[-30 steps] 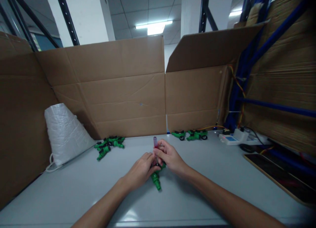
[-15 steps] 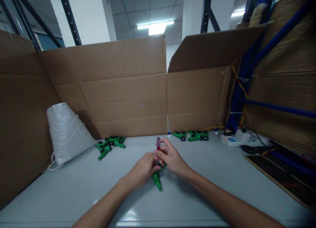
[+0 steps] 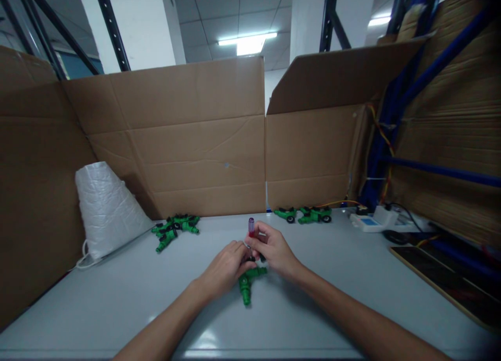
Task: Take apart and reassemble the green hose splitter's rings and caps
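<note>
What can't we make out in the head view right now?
All head view:
Screwdriver: tip hidden among fingers of left hand and right hand.
Green part: upper end partly covered by left hand.
Green pile: too small, overlapping to count.
White device: screen too small to read.
Dark panel: cut off by right edge.

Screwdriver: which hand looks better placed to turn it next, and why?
Probably the right hand: it grips the screwdriver by the handle, while the left hand is lower, by the green piece.
</note>
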Motion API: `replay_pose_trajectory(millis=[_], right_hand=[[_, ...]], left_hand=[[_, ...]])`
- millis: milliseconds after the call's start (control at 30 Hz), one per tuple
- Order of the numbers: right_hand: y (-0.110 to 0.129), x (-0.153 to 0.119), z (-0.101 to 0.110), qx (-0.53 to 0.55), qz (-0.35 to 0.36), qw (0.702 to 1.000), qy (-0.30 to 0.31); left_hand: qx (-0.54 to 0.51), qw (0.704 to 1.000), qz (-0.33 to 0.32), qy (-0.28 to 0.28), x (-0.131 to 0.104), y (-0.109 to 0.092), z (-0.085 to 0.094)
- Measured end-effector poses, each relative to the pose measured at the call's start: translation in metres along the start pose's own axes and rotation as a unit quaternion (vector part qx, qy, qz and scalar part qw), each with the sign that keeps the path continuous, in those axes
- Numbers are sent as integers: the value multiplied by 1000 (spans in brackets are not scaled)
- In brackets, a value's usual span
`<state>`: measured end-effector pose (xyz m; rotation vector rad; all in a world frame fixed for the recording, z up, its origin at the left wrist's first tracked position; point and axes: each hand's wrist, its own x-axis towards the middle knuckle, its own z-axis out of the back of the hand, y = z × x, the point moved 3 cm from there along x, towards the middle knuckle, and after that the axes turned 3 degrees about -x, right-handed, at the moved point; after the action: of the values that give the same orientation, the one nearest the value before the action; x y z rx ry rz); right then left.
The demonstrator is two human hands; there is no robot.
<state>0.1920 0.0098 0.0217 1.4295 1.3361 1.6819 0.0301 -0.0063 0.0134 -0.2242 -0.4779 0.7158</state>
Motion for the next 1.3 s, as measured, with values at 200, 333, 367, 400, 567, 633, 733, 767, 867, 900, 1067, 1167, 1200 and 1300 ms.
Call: replay_pose_trajectory(millis=[200,333,367,400,567,633,733,767,867,900,1067,1167,1200,1300], right_hand=[[4,1,2,-10,32,999,-17],[2,0,5,-33,51,997,-39],[1,0,6,-39,56,997,-47],[0,1,7,-44,60,996,-54],[-9,4,11,-49,56,994,-74],[-13,6,13,-54,54,994,-74],[-19,7,15,-63,49,994,-73],[-20,8,16,-65,45,994,-72],[-24,9,17,-65,37,995,-69],[-24,9,17,-65,36,995,-68],[-22,8,19,-71,37,994,-74],[-21,9,19,-72,38,994,-77],[-20,9,19,-70,40,994,-78],[-19,9,18,-56,54,994,-76]], left_hand=[[13,999,0,-37,0,4,3],[27,997,7,-66,1,7,8],[29,997,12,-73,1,9,9],[30,996,17,-81,1,10,10],[35,993,37,-108,1,18,13],[37,992,41,-112,1,20,13],[30,991,60,-117,1,25,14],[24,990,69,-118,1,26,14],[1,988,91,-122,0,30,14],[-3,988,95,-123,0,30,15],[9,988,86,-126,1,27,17],[14,989,77,-128,2,27,17],[12,989,75,-128,2,28,17],[-3,990,72,-122,2,28,15]])
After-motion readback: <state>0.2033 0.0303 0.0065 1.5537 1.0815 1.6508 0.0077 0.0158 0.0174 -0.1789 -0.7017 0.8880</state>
